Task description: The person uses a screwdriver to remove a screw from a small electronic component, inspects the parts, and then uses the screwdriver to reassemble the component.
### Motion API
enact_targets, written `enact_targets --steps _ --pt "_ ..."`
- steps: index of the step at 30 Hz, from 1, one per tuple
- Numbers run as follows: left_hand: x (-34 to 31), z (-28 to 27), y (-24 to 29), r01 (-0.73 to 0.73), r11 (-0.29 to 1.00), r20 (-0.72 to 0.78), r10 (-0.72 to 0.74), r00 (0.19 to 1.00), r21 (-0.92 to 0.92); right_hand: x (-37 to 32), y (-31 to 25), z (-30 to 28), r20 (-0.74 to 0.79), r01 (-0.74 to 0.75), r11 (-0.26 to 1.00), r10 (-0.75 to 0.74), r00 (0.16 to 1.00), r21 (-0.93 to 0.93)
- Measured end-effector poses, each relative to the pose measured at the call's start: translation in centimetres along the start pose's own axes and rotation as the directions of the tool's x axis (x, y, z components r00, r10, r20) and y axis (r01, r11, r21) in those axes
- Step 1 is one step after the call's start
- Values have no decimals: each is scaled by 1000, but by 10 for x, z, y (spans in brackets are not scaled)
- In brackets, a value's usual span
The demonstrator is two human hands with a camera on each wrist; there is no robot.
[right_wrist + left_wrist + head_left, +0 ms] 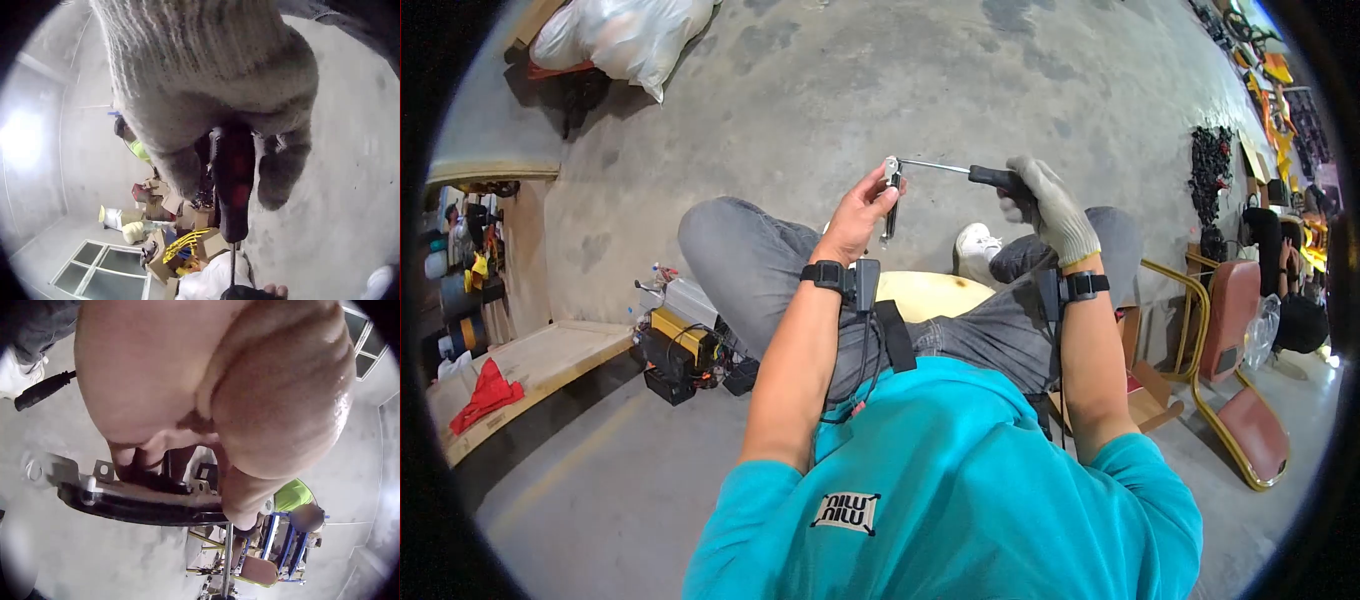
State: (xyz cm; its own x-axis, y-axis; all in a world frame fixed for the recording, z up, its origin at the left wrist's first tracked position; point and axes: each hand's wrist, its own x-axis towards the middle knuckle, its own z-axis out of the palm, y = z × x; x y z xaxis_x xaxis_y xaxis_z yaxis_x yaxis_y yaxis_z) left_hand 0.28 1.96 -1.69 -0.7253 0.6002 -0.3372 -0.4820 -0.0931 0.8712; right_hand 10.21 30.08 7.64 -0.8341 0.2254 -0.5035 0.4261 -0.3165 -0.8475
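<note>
My bare left hand (855, 218) holds a narrow, slightly curved black-and-silver part (891, 205) upright, pinched between thumb and fingers. In the left wrist view the part (134, 509) shows a glossy black edge and a pale metal side with small tabs. My right hand (1055, 210), in a pale knitted glove, grips the black handle of a screwdriver (997, 180). Its thin shaft runs leftward, with the tip right at the part's upper end. Black-and-red grip surfaces of the screwdriver (234, 181) show between the gloved fingers in the right wrist view.
On the floor at left sits a silver, yellow and black device (680, 335) with wires, near a wooden ledge (550, 365) bearing a red cloth (486, 396). White bags (625, 45) lie at back left. A fallen-looking chair (1235, 330) and an open carton (1145, 395) stand at right.
</note>
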Motion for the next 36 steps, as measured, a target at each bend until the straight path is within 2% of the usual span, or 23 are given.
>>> enact_targets --steps 1,4,5,7,8,10,11,12,14,15,16,18,19,22,23,24,26,27,28,30,31,33,36 --pt "0 0 0 11 1000 -5 -11 1000 3 3 2 -5 45 -99 995 100 994 -9" --pt "0 0 -4 -13 1000 6 13 1000 25 9 6 -11 70 -37 999 36 997 4" --pt "1 2 -7 -28 999 -17 27 999 -25 9 9 -11 65 -39 999 39 997 4" --pt "-3 5 -3 -14 999 -17 13 1000 -31 6 15 -6 3 202 977 -202 979 -64" --pt "-4 7 -1 -8 999 -19 7 1000 -34 4 16 -4 1 201 977 -202 979 -65" --pt "-3 6 -4 -23 999 -22 22 1000 -45 -5 10 1 -20 155 987 -157 987 -47" --pt "-3 2 -3 -2 1000 9 3 1000 -30 -8 9 -3 23 73 995 -71 997 -73" --pt "-6 0 -3 17 1000 43 -16 999 -11 -9 14 -8 18 73 995 -72 997 -69" --pt "-7 3 -1 -17 999 44 19 999 -50 -2 18 -15 103 -94 992 103 989 -87" --pt "-8 4 0 -28 998 47 31 998 -50 -6 6 -13 114 -130 989 137 984 -71" --pt "-7 4 -1 -37 998 47 40 998 -54 -7 5 -11 111 -114 991 122 986 -76" --pt "-6 5 1 -25 998 24 26 999 -61 -3 15 -8 71 62 997 -65 995 42" --pt "-8 7 2 -20 996 8 21 1000 -87 0 16 -10 107 129 991 -132 986 34" --pt "-6 3 -7 -12 991 -16 10 1000 -131 -2 10 -6 119 87 996 -91 989 36" --pt "-3 1 -10 -5 991 -10 4 1000 -137 -3 11 3 58 57 995 -62 996 83" --pt "-1 -1 -11 -11 990 -16 9 1000 -137 4 13 -2 65 58 995 -64 996 81" --pt "-1 -3 -13 22 995 4 -22 1000 -101 15 23 -18 110 -210 977 214 971 -49" --pt "-3 0 -11 7 993 -12 -8 1000 -116 9 15 -13 114 -177 977 191 975 -123" --pt "-5 2 -8 8 994 -5 -9 1000 -109 9 17 -10 111 -173 978 186 976 -115" --pt "-7 4 -2 -15 995 -4 15 1000 -97 9 20 -5 6 34 999 -34 999 2" --pt "-9 5 -1 -14 996 1 14 1000 -93 8 21 -3 2 37 999 -37 999 7" --pt "-9 7 0 -34 991 9 35 999 -128 5 17 -1 -50 167 981 -163 985 99" --pt "-4 -2 -3 8 998 71 -5 997 -55 -3 10 0 6 94 990 -95 995 105"
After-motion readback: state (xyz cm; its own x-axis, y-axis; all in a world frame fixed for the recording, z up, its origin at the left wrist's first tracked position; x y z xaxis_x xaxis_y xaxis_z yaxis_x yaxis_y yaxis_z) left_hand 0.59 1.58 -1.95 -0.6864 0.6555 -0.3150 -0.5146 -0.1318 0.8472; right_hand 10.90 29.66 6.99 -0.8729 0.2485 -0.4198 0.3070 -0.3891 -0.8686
